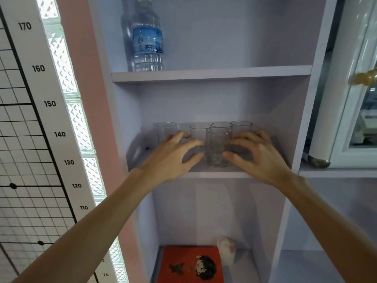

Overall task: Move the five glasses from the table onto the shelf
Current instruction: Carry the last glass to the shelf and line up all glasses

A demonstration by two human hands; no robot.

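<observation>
Five glasses are standing upright on the middle shelf [220, 175]. The front glass [217, 148] is sitting near the shelf's front edge, between the two hands. The left hand [171, 158] is hovering just left of it, fingers spread and loosely curved, gripping nothing. The right hand [259, 158] is mirroring it, fingers likewise spread, its thumb reaching the glass's lower side; whether it is touching cannot be told. Behind are standing the left glass [166, 129], middle glass [199, 129], back glass [222, 125] and right glass [242, 125].
</observation>
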